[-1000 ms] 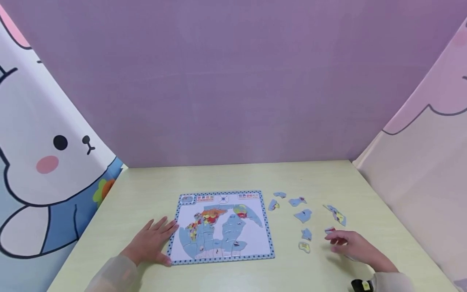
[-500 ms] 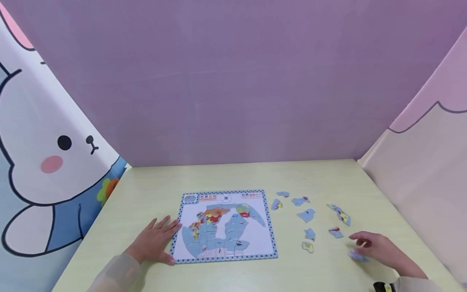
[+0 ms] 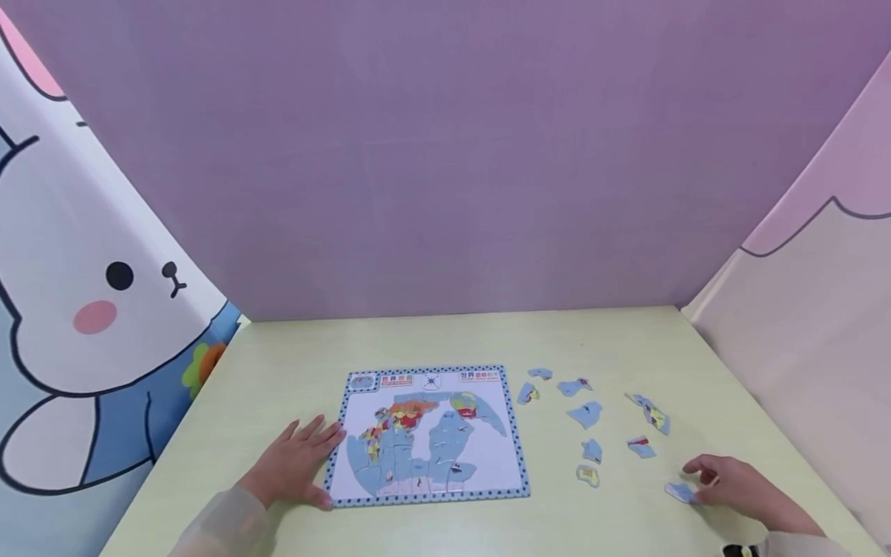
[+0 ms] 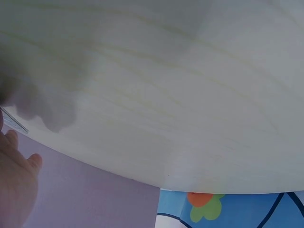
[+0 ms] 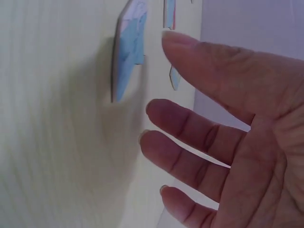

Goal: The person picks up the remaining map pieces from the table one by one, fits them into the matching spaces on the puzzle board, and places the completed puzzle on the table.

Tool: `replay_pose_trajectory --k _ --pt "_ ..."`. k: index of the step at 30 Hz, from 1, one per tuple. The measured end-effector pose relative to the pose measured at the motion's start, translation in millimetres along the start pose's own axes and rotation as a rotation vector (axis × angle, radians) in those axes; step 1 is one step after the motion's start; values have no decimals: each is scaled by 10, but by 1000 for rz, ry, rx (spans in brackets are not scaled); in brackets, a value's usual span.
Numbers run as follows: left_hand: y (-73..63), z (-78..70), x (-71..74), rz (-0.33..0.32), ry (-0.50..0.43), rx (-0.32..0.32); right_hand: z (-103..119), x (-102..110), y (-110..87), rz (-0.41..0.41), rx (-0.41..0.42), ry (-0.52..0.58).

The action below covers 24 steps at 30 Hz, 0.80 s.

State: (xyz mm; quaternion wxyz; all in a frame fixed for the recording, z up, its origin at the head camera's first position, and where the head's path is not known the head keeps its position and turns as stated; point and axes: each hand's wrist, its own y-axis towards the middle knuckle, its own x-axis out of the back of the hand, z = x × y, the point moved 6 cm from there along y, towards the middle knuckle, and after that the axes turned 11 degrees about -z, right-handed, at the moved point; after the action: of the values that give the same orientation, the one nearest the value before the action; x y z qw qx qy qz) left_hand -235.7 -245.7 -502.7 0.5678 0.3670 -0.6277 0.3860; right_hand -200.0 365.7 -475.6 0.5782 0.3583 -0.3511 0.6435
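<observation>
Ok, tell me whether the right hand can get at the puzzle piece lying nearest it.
Yes, most likely: the puzzle piece lies just beside the right hand, nothing shows between them or on top of it, and the fingers look loose, gripping nothing.

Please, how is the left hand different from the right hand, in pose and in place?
The left hand touches the left edge of the puzzle board; the right hand is beside a loose puzzle piece, contact unclear. The left hand's fingers are spread and fairly straight, while the right hand's are partly bent. Both are bare, with pale sleeves.
</observation>
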Motion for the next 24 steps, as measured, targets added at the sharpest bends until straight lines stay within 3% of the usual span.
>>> replay_pose_trajectory --k 8,24 --pt "3 9 20 -4 -4 4 -41 -61 20 19 -78 -53" --pt "2 30 39 -14 -14 3 -68 -150 40 44 -72 -16"
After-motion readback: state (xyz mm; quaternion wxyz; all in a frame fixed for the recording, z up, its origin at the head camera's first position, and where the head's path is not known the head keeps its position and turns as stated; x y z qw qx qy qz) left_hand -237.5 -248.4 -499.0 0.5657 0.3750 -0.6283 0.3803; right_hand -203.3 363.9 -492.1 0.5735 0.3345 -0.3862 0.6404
